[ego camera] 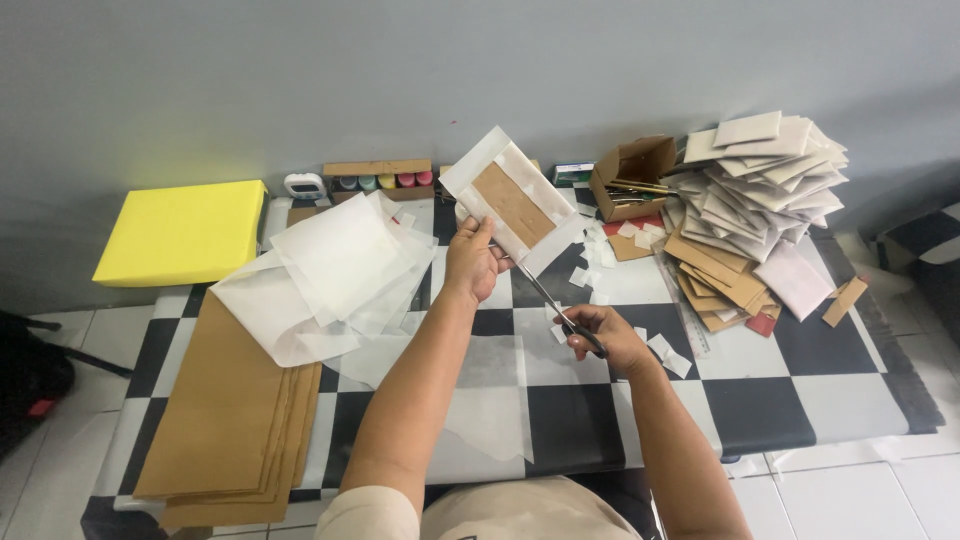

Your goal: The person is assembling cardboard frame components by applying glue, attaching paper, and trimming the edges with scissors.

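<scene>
Item: a flat packet of brown card wrapped in white tissue paper, held raised above the far middle of the bench, tilted so its lower edge meets the blades. It is pinched at the lower corner by the left hand, thumb on top. A pair of dark-handled scissors is gripped by the right hand, fingers closed through the handles, blades pointed at the packet's edge. White offcuts are scattered beside the right hand. Loose white tissue sheets are heaped left of centre; brown card sheets are stacked along the left edge. Finished packets are piled at the far right corner.
</scene>
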